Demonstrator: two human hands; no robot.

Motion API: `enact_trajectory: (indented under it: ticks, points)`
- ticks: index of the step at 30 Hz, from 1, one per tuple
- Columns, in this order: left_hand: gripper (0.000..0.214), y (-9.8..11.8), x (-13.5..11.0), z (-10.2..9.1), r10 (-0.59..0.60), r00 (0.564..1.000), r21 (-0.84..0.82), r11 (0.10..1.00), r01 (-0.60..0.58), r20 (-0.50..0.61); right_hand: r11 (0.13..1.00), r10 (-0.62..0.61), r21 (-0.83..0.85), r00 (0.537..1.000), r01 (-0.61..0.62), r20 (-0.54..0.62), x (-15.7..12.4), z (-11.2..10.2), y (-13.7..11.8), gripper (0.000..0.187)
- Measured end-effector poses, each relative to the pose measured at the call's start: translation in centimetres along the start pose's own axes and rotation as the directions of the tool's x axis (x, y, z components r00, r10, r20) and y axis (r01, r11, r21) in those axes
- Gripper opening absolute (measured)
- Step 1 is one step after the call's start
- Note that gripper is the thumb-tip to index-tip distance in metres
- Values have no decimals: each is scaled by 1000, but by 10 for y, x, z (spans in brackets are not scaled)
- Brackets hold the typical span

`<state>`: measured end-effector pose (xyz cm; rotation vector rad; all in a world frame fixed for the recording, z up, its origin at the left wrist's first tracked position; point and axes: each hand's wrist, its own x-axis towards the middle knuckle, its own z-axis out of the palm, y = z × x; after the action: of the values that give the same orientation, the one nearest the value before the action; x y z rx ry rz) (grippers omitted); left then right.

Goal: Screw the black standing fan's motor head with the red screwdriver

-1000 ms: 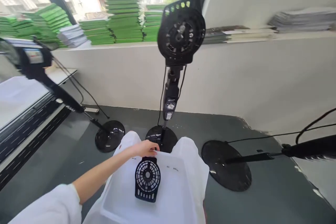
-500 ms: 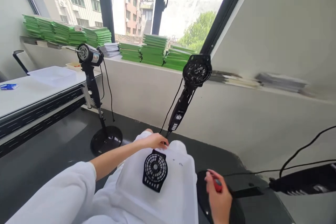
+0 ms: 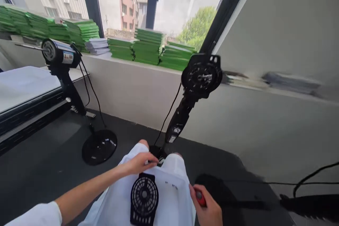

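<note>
My left hand (image 3: 139, 164) rests on the far rim of a white plastic tray (image 3: 172, 197) on my lap, fingers curled over its edge. A black round fan grille cover (image 3: 144, 197) lies in the tray just below that hand. My right hand (image 3: 208, 208) is at the tray's right side, closed around a red-handled tool (image 3: 200, 197). Just beyond the tray stands a black pedestal fan with bare motor head (image 3: 202, 76) and tilted pole (image 3: 178, 125).
A second fan stand (image 3: 62, 56) with round base (image 3: 99, 146) stands at left beside a white table (image 3: 23, 84). A third fan lies at right (image 3: 309, 204) with a cable. Green book stacks (image 3: 148, 47) line the windowsill. Dark floor.
The view has shifted and tilted. My right hand with the red-handled tool has come up beside the tray; one second ago it was out of view. My left hand stays on the tray's far rim.
</note>
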<state>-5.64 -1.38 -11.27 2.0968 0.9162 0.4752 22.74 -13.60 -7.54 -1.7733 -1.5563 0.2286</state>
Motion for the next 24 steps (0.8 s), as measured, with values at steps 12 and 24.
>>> enact_trajectory:
  ticks: [12,24]
  points:
    - [50,15,-120,43,-3,950,260,962,-82,311,984,-140,-44,895,175,425,16,40,-6,28]
    - [15,8,-121,65,135,920,14,988,-151,367,739,-389,-6,434,674,813,18,162,-107,24]
